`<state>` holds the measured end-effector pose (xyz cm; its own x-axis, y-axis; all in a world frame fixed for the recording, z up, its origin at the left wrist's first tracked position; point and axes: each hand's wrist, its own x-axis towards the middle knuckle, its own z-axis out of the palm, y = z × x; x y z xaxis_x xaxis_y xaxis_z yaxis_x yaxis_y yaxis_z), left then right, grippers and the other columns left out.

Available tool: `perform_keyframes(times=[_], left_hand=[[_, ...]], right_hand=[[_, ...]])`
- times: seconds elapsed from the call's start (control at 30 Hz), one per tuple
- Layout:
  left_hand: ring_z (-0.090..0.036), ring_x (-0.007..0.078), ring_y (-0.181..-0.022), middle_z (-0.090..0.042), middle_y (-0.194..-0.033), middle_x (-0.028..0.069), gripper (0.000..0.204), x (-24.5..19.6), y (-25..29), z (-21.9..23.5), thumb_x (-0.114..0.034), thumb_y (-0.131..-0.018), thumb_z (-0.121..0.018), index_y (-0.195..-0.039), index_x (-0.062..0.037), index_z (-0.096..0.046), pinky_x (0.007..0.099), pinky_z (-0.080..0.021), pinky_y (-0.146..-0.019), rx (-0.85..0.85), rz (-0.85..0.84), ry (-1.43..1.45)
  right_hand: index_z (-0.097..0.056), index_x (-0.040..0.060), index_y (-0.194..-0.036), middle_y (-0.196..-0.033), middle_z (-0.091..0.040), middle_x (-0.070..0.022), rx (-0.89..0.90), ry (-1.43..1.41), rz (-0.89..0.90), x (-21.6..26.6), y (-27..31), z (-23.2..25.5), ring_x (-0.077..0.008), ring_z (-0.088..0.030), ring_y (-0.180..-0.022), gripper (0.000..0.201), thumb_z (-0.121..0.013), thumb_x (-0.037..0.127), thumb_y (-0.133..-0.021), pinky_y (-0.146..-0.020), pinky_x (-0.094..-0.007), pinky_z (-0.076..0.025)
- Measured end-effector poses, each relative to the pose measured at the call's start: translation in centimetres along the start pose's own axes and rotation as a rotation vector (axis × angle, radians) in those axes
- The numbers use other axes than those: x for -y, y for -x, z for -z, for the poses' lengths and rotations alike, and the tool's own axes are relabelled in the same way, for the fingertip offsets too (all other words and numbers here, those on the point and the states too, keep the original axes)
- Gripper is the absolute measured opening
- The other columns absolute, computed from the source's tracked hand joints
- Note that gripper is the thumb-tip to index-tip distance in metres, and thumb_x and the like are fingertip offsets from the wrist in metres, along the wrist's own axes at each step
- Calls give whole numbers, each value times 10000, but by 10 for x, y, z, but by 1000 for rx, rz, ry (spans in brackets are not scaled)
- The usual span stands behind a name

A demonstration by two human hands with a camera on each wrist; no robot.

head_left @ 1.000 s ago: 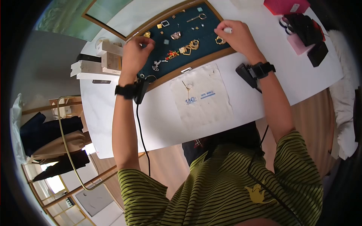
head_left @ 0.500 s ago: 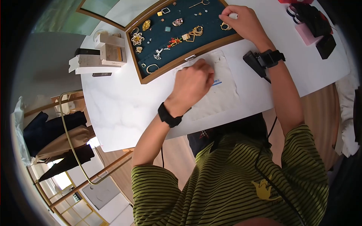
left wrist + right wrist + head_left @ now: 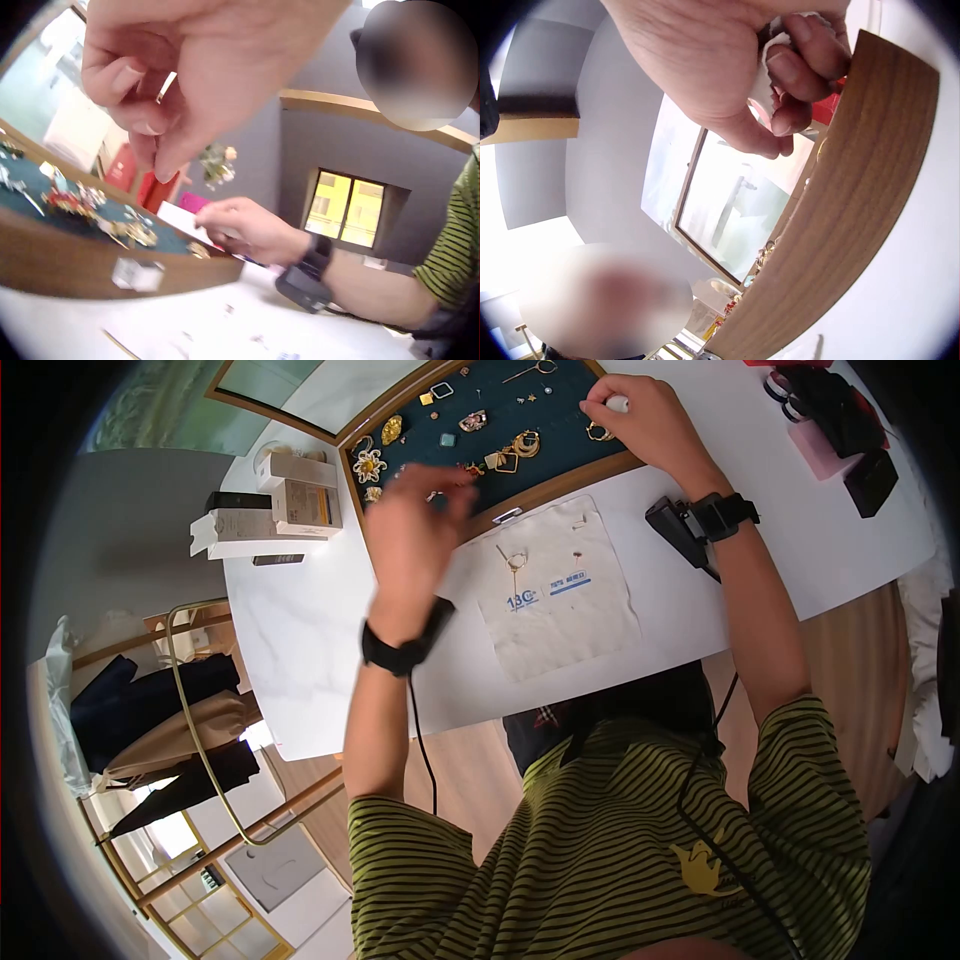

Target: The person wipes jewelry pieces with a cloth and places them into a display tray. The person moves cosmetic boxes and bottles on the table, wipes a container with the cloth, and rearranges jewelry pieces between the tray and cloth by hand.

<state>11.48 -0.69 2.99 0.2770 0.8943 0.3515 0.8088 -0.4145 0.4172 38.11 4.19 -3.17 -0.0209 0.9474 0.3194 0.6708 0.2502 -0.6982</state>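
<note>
The left hand [image 3: 415, 535] is blurred above the front left part of the jewellery box [image 3: 560, 488]. In the left wrist view its fingers [image 3: 124, 79] curl in towards the thumb; a bright sliver shows between them, with no held thing made out. Over the box's right end, the right hand [image 3: 645, 425] holds a crumpled white tissue [image 3: 769, 71] in curled fingers, thumb and fingertip close together. Gold hoops [image 3: 598, 432] lie just below it. On the cloth [image 3: 560, 635] in front lie a ring-like piece with a chain [image 3: 516, 561] and a small dark piece [image 3: 577, 555].
White cartons [image 3: 235, 523] stand left of the box, whose glass lid [image 3: 262, 385] is raised behind. Brooches and rings, among them a flower brooch [image 3: 369, 466], cover the dark lining. Black and pink items [image 3: 820, 448] lie at the right; a cable hangs from the left wrist.
Over the last second the left hand went from the box to the cloth, then back over the box. The small dark piece now shows on the cloth. The right hand stays at the box's right end.
</note>
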Motion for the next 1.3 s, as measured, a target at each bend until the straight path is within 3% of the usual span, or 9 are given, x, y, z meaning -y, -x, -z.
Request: perform_keyframes(times=[0.1, 0.2, 0.27, 0.47, 0.7, 0.93, 1.0, 1.1, 1.3], left_hand=[[-672, 288, -808, -693, -877, 79, 128, 39, -26, 21, -111, -781, -722, -907, -99, -740, 374, -523, -728, 14, 101, -134], [-674, 307, -841, -692, -929, 91, 160, 76, -41, 21, -143, -792, -715, -945, -105, -746, 396, -523, -757, 55, 142, -313], [-672, 324, -871, -686, -993, 100, 182, 90, -45, 18, -172, -805, -708, -971, -110, -747, 408, -523, -778, 119, 107, -356], [-676, 339, -878, -711, -924, 136, 149, 89, -55, 9, -158, -820, -681, -939, -111, -756, 407, -529, -802, 232, 159, -406], [-691, 303, -862, -720, -917, 121, 150, 107, -60, 5, -173, -813, -674, -920, -115, -761, 383, -534, -788, 253, 173, -375], [-694, 311, -828, -716, -880, 147, 159, 104, -57, 2, -175, -795, -682, -909, -93, -757, 386, -532, -763, 241, 204, -385], [-667, 365, -853, -694, -844, 179, 147, 113, -62, -2, -181, -804, -651, -866, -93, -750, 421, -528, -796, 227, 222, -391], [-677, 339, -837, -704, -852, 159, 127, 101, -60, 6, -174, -792, -672, -852, -93, -748, 402, -534, -791, 234, 260, -287], [-678, 326, -845, -710, -876, 144, 123, 100, -59, 7, -158, -791, -676, -870, -98, -749, 398, -537, -791, 241, 274, -290]], right_hand=[[-689, 69, -863, -765, -677, -48, 58, -56, -79, 1, -1, -1, -159, -602, -658, 190, -685, 258, -873, -631, -303, -463], [-687, 64, -865, -780, -681, -54, -6, -9, -4, -10, -3, -10, -170, -612, -677, 189, -683, 253, -875, -642, -307, -468], [-709, 94, -866, -742, -686, -104, -59, 2, 49, -14, -3, -12, -227, -638, -663, 207, -688, 299, -857, -645, -353, -497], [-703, 98, -859, -700, -678, -93, -22, -12, -28, -8, -2, -9, -229, -636, -650, 188, -691, 285, -849, -640, -350, -496], [-694, 76, -842, -691, -668, -106, 29, -72, -95, 1, -3, -3, -245, -625, -629, 183, -690, 258, -842, -627, -371, -488], [-686, 59, -827, -697, -666, -116, -5, -57, -43, 3, 3, -4, -266, -624, -636, 186, -691, 245, -835, -629, -376, -490], [-684, 54, -823, -708, -664, -124, -55, -114, 9, -2, -2, -6, -274, -618, -640, 174, -697, 227, -829, -627, -371, -489], [-683, 54, -815, -701, -657, -120, 34, -101, -104, 12, -1, 5, -267, -619, -640, 157, -706, 209, -826, -627, -371, -488], [-694, 65, -814, -669, -655, -101, 60, -59, -115, 14, -2, 5, -255, -619, -627, 158, -707, 221, -833, -639, -374, -491]])
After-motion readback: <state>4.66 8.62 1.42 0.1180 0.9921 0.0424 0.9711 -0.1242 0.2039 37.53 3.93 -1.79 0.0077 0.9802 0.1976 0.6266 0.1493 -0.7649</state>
